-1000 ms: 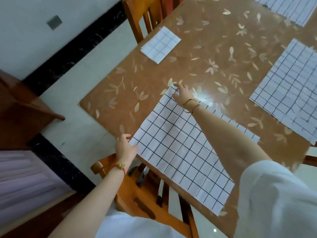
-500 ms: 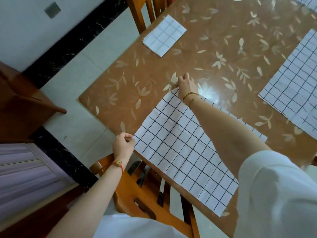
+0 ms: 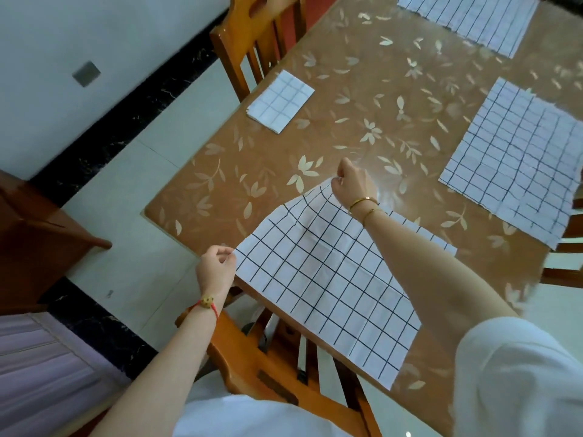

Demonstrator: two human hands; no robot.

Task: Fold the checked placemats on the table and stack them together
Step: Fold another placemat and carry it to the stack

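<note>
Brown leaf-patterned table [image 3: 362, 99] fills the head view, with pale floor tiles and a dark skirting band to one side and wooden chairs [image 3: 255, 36] drawn up at its edges. Left hand [image 3: 216, 269] is closed in a pinch on the near left corner of the placemat in hand [image 3: 321, 279], at the table's edge. Right hand [image 3: 351, 182] is closed in a pinch on the far left corner of the same mat, and the cloth just beside that grip is raised off the surface and creased. Between the two grips the left edge runs slack; away from them, toward the person's right, the mat lies flat, its near edge overhanging the table. Beyond the right-hand grip, well apart, sits one folded placemat [image 3: 280, 100] near the table edge. Further right of both grips lies a second open placemat [image 3: 517, 159], and a third open placemat [image 3: 470, 20] at the far end. Judgement: the first fold of this mat is just starting, with one mat done and two untouched. The next move calls for carrying both pinched corners together across to the opposite edge, lines matched, then pressing the crease flat.
</note>
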